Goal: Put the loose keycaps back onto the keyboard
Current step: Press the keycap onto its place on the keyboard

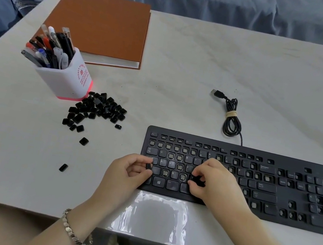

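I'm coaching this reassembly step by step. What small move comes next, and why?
Probably press the V keycap down with the right hand: its fingers hold it over the bottom letter row of the keyboard. The left hand pinches a second keycap, waiting.

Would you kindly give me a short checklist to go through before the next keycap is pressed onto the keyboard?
1. Cap in hand: ok, the left hand pinches a small keycap.
2. Its legend read: cannot tell, too small to see.
3. Free socket nearby: ok, a bare socket sits on the keyboard between the hands.
4. Previous cap seated: cannot tell, the right hand curls over a second keycap.
5. Keyboard unplugged: ok, the USB plug lies on the table.
6. More caps available: ok, a pile of keycaps lies by the pen holder.
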`<state>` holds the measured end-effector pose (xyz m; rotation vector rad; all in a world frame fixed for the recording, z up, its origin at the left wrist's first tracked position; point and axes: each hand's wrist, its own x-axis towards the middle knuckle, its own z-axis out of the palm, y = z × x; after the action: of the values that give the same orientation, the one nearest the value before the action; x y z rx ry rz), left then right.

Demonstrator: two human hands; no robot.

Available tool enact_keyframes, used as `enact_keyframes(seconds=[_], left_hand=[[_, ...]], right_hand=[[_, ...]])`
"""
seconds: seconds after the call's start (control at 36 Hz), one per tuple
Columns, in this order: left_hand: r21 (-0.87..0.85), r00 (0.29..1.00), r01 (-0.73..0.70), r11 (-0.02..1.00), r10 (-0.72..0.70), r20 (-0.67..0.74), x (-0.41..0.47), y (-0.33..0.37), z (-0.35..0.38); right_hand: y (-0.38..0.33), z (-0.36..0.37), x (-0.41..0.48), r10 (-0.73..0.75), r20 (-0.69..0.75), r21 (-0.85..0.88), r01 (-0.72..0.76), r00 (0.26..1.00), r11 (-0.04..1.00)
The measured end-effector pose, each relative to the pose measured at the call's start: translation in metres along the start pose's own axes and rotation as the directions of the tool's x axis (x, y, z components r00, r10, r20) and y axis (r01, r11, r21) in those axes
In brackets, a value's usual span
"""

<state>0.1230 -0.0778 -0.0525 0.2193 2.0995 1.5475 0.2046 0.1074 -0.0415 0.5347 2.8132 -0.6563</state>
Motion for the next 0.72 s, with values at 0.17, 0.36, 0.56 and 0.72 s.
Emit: enact_keyframes(seconds=[0.17,0.36,0.56,0.72], left_hand=[[-0.012,1.0,0.01,1.0,-0.01,-0.005,0.0,0.003,0.001],[-0.053,1.0,0.013,0.999,-0.013,0.004,-0.001,0.006,0.0],[-0.071,1.0,0.021,0.997,-0.02,0.01,0.0,0.005,0.0],[-0.078,1.0,0.023,0.997,-0.022,0.021,0.0,0.003,-0.002]], right_hand=[[-0.003,-0.005,0.003,-0.006,0.051,-0.031,0.008,0.999,0.999],[-0.014,-0.013,0.004,-0.013,0.135,-0.192,0.039,0.991,0.981],[-0.021,-0.014,0.006,0.019,0.156,-0.263,0.023,0.988,0.965],[-0.009,-0.012,0.015,0.053,0.195,-0.142,-0.025,0.979,0.99]])
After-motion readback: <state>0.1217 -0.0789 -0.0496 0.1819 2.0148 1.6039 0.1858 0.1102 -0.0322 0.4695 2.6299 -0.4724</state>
